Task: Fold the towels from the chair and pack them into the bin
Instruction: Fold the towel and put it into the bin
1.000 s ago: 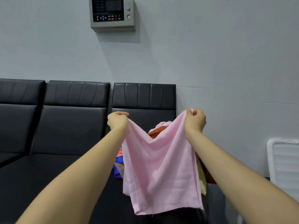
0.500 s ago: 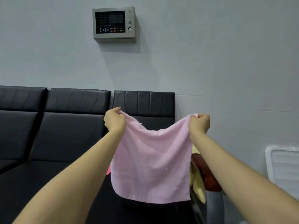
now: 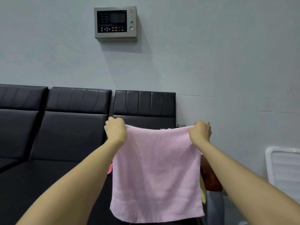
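While held up in open air before a row of black padded seats (image 3: 69,137), the pink towel (image 3: 155,172) hangs flat and fully spread, its top edge stretched nearly level between the two hands and its lower edge hanging free. Bare grey wall fills the space above and to the right. Left hand (image 3: 115,131): arm extended forward, fingers curled into a closed grip pinching the towel's upper left corner. Right hand (image 3: 201,132): arm likewise extended, fingers curled tight on the upper right corner. Towel body falls directly below and between both grips, hiding most of what lies behind it. Other items: slivers of coloured cloth at the towel's left and right edges; brown armrest (image 3: 211,177) just right of the towel; white slatted panel (image 3: 285,172) at far right; wall-mounted control panel (image 3: 115,22) above.
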Action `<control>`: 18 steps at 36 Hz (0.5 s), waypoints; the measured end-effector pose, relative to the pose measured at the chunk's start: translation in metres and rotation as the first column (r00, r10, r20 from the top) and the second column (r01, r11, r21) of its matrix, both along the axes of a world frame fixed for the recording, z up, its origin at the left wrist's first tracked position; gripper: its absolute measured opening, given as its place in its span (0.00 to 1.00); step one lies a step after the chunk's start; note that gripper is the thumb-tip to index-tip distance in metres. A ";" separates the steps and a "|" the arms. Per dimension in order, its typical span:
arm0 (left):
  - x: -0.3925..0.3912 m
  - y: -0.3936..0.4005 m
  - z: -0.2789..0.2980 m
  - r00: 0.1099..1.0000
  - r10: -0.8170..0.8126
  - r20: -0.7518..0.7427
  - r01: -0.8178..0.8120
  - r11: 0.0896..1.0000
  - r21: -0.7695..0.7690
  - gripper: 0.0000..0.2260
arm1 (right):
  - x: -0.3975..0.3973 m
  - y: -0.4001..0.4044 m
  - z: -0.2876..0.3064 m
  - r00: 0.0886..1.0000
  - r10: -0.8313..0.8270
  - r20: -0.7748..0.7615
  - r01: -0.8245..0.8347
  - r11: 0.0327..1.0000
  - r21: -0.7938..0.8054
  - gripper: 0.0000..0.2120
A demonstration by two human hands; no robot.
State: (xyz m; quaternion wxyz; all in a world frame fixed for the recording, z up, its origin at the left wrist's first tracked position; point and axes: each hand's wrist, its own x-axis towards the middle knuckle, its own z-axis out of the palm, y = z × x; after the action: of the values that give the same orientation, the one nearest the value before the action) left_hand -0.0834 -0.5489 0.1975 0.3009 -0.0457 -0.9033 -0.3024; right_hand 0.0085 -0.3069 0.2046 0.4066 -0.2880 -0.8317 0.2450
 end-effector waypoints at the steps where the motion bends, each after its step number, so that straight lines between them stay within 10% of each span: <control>1: 0.000 0.001 -0.001 1.000 0.027 -0.002 -0.027 0.997 -0.074 0.08 | 0.000 0.000 -0.001 1.000 -0.025 0.018 0.024 0.999 0.045 0.12; 7: 0.000 0.001 0.005 0.987 0.123 -0.099 -0.149 0.934 -0.325 0.08 | 0.001 0.001 0.000 0.990 -0.132 -0.057 0.142 0.961 0.239 0.12; 18: 0.012 -0.006 0.038 0.990 0.046 -0.132 -0.085 0.948 -0.305 0.16 | 0.004 0.001 0.024 0.994 0.037 -0.098 -0.038 0.999 -0.012 0.12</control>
State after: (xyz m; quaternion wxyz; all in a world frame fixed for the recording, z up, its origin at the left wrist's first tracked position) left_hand -0.0716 -0.5549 0.2358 0.3550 -0.0809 -0.9203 -0.1432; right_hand 0.0122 -0.3056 0.2282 0.4402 -0.2629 -0.8143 0.2722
